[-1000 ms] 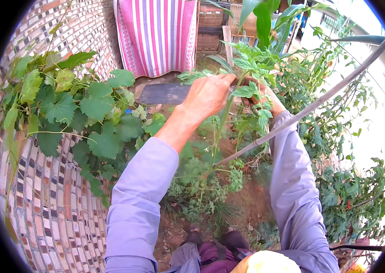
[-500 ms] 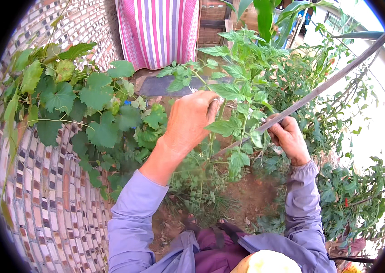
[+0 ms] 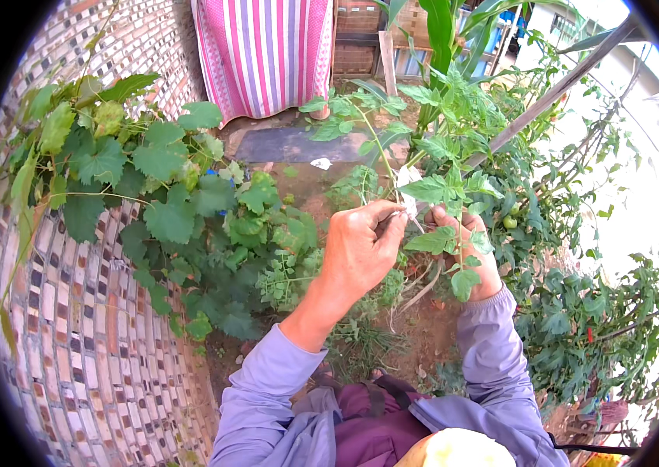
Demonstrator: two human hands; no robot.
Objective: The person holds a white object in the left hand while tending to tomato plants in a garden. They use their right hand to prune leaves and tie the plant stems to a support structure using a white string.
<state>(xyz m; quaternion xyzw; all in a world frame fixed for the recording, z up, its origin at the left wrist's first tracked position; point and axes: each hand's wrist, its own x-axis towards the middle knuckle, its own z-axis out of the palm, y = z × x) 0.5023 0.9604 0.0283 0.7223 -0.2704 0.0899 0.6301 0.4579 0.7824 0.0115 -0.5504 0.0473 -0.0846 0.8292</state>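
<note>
My left hand (image 3: 361, 249) is raised in front of me, its fingers pinched on a thin white strip (image 3: 407, 194) that runs up against a green tomato stem (image 3: 380, 152). My right hand (image 3: 466, 253) is close beside it, partly hidden behind leaves, with its fingers closed at the same strip and stem. A slanted wooden stake (image 3: 547, 97) runs up to the right behind the plant. A small green tomato (image 3: 509, 222) hangs just right of my right hand.
A mosaic brick wall (image 3: 73, 350) curves along the left, with a broad-leaved vine (image 3: 166, 202) growing over it. A pink striped cloth (image 3: 263, 47) hangs at the back. More tomato plants (image 3: 602, 319) fill the right side. Bare soil (image 3: 415, 342) lies below my hands.
Both hands have come lower and nearer to me along the stem. They now meet around a white strip, which was not visible before.
</note>
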